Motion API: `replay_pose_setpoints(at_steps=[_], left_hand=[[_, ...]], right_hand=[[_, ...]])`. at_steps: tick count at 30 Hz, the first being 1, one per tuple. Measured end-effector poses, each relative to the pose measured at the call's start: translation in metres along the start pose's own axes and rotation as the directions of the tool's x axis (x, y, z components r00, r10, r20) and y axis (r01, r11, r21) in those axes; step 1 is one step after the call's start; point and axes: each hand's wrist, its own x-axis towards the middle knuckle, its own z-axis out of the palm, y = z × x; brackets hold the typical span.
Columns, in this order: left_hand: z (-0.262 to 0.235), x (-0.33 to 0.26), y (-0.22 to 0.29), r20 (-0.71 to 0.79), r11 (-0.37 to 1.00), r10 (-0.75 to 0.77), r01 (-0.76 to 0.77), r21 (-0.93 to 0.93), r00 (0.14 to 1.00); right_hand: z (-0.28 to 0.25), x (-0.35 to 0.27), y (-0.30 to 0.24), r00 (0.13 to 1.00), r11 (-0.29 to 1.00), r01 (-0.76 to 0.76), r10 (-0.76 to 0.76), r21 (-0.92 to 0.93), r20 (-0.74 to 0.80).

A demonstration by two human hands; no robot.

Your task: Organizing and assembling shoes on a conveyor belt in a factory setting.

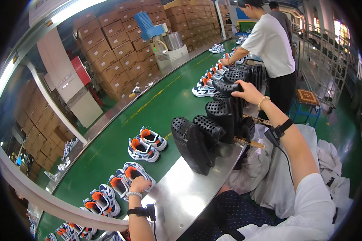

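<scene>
My left hand [140, 184] is at the opening of a white and navy sneaker [147, 173] with orange lining, gripping its rim; some fingers are hidden inside it. Its mate [118, 184] lies close beside it on the green belt. Stretched out to the far right, my right hand [248, 94] pinches a black clog [226, 87] with a perforated toe between thumb and fingers. Below that hand, several similar black clogs [188, 138] stand upright, packed together along the metal ledge.
A green conveyor belt [112, 140] runs diagonally, carrying several sneaker pairs, including one [147, 144] near the black clogs. A metal ledge [181, 201] lies before me. At the far right, a person in a white shirt [271, 44] reaches over the belt. Pale cloth [289, 156] hangs beside my right arm.
</scene>
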Motion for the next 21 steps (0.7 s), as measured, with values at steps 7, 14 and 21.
replay_pose_setpoints(at_steps=[7, 14, 21], left_hand=[[0.012, -0.03, 0.033, -0.659, 0.99, 0.083, -0.139, -0.032, 0.747], [0.071, -0.057, 0.025, -0.886, 0.911, -0.2, -0.253, -0.325, 0.417], [0.076, -0.054, 0.005, -0.807, 0.842, -0.21, -0.318, -0.436, 0.552]], right_hand=[[-0.011, -0.026, -0.197, 0.977, 0.892, 0.213, -0.205, 0.399, -0.064], [0.154, -0.067, -0.336, 0.665, 0.84, 0.514, -0.519, 0.175, 0.538], [0.3, -0.056, -0.37, 0.66, 0.811, 0.575, -0.537, 0.107, 0.526]])
